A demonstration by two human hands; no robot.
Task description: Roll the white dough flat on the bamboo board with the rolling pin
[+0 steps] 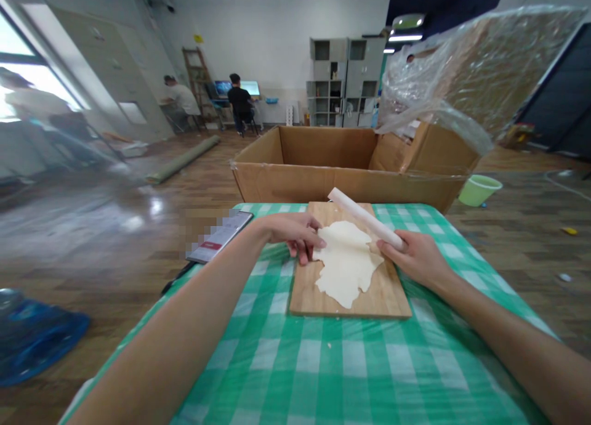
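Note:
A thin, pale sheet of dough (348, 262) with a ragged outline lies flat on a wooden board (307, 292). At its left edge, my left hand (298, 234) rests with loosely bent fingers apart, one fingertip touching the dough. My right hand (418, 255) grips the near end of a white rolling pin (360, 215). The pin slants up and to the left over the dough's upper right side, its far end near the board's back edge. Whether the pin presses on the dough is hard to make out.
A green-and-white checked tablecloth (318, 376) covers the table. Left of the board lies a flat, tablet-like device (221, 237), partly pixelated. Beyond the table stands a large cardboard box (323, 182). A green bucket (480, 191) is on the floor. Several people sit farther back.

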